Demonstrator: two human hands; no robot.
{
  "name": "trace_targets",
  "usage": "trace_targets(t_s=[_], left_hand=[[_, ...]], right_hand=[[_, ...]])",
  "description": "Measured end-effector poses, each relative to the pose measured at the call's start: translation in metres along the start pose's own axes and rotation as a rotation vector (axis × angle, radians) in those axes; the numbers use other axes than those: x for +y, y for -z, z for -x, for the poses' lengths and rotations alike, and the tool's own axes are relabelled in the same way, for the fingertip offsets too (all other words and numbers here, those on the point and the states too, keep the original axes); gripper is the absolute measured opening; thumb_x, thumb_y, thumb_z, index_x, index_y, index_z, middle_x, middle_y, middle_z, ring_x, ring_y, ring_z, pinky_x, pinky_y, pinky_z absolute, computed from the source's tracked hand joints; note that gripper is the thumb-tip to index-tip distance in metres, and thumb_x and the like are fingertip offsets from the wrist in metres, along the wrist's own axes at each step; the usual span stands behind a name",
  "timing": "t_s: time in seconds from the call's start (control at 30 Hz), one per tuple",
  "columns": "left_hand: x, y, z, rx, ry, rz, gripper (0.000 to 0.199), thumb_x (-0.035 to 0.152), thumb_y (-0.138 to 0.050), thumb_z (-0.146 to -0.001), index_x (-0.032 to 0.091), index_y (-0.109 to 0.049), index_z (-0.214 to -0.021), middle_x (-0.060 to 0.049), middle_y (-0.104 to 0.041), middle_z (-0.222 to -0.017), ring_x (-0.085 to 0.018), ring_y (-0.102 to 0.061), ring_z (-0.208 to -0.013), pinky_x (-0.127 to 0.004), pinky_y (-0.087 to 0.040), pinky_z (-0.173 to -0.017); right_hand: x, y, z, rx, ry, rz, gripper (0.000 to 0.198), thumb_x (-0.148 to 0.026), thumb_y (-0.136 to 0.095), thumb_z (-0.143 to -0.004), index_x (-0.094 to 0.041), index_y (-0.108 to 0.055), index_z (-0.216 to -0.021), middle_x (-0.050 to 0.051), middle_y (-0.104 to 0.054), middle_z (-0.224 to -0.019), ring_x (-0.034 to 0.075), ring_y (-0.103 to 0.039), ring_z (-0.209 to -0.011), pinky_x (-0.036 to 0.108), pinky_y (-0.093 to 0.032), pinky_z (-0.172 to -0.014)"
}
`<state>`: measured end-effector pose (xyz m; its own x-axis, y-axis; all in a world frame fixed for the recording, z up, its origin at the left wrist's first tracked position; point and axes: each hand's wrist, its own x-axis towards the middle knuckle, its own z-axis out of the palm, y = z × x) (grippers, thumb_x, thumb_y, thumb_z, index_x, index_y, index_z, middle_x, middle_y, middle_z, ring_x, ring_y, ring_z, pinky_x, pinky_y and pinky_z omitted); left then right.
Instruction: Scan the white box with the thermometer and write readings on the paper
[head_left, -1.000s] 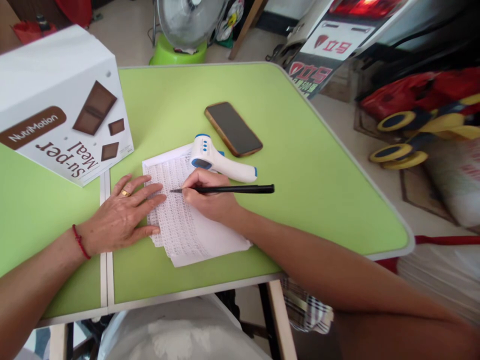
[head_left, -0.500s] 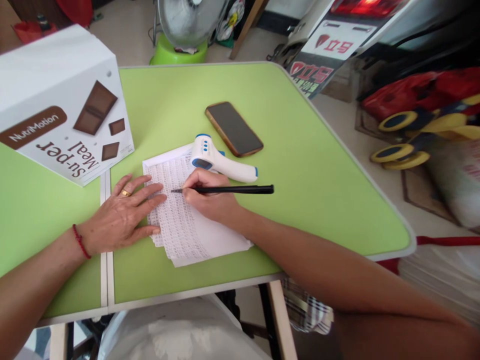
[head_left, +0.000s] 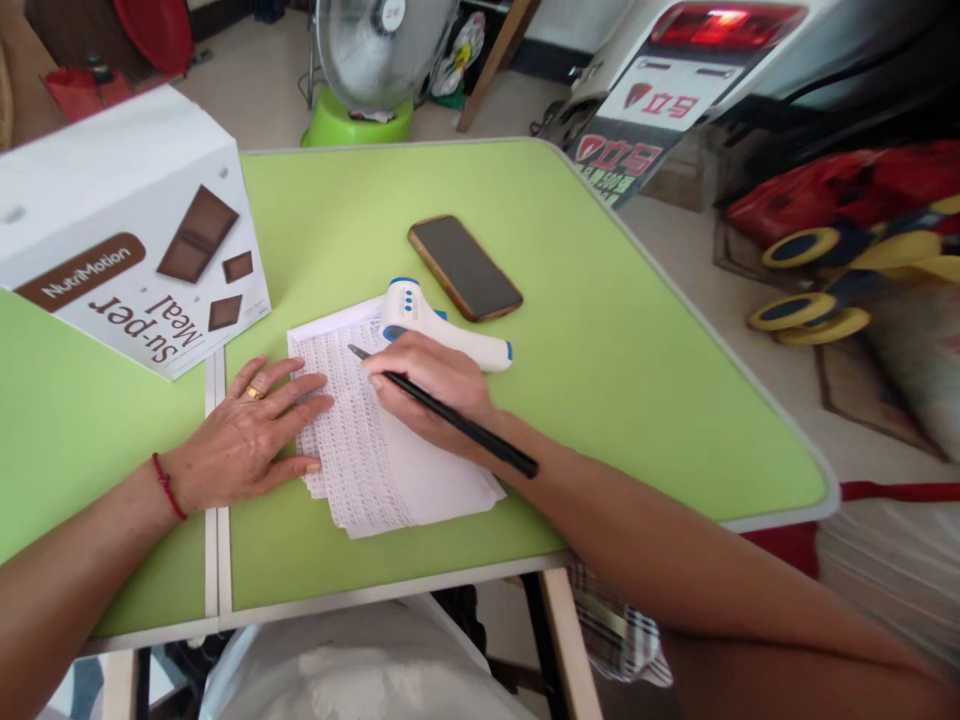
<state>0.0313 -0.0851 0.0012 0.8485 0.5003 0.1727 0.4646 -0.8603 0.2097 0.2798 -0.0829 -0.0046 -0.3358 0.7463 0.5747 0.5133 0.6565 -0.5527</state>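
Written-over sheets of paper lie stacked on the green table. My left hand rests flat with fingers spread, its fingertips on the left edge of the sheets. In my right hand a black pen is pinched, its tip over the upper part of the handwriting; I cannot tell whether it touches. A white and blue infrared thermometer lies across the top right of the paper, partly hidden behind my right hand. Just beyond it is a dark phone in a brown case.
A white box with chocolate pictures stands at the table's left. The green folding table has a pale rim and a seam near my left hand. Behind it are a fan on a green stool and a vehicle's rear.
My right hand has shifted slightly up the page, and the pen has swung so its back end points down toward my forearm. My left hand stays in place on the paper.
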Motion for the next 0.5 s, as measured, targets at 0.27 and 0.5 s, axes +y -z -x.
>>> trace_targets(t_s=[0.27, 0.5], left_hand=[[-0.008, 0.031, 0.013, 0.758, 0.174, -0.465, 0.066, 0.05, -0.055, -0.088, 0.046, -0.022, -0.145, 0.003, -0.023, -0.156, -0.038, -0.028, -0.141, -0.067, -0.025, -0.112], [-0.045, 0.052, 0.018, 0.92, 0.494, -0.144, 0.098, 0.065, -0.063, -0.08, 0.046, 0.006, -0.147, 0.007, -0.004, -0.161, -0.036, 0.004, -0.149, -0.06, -0.002, -0.123]], right_hand=[[0.028, 0.01, 0.001, -0.402, 0.254, 0.434, 0.037, -0.008, -0.033, -0.094, -0.017, -0.064, -0.111, 0.012, -0.064, -0.095, 0.023, -0.057, -0.087, 0.04, -0.049, -0.077], [0.031, 0.034, -0.005, -0.171, -0.002, 0.693, 0.031, -0.016, -0.054, -0.077, -0.016, -0.061, -0.108, 0.017, -0.063, -0.104, 0.03, -0.058, -0.093, 0.041, -0.046, -0.074]])
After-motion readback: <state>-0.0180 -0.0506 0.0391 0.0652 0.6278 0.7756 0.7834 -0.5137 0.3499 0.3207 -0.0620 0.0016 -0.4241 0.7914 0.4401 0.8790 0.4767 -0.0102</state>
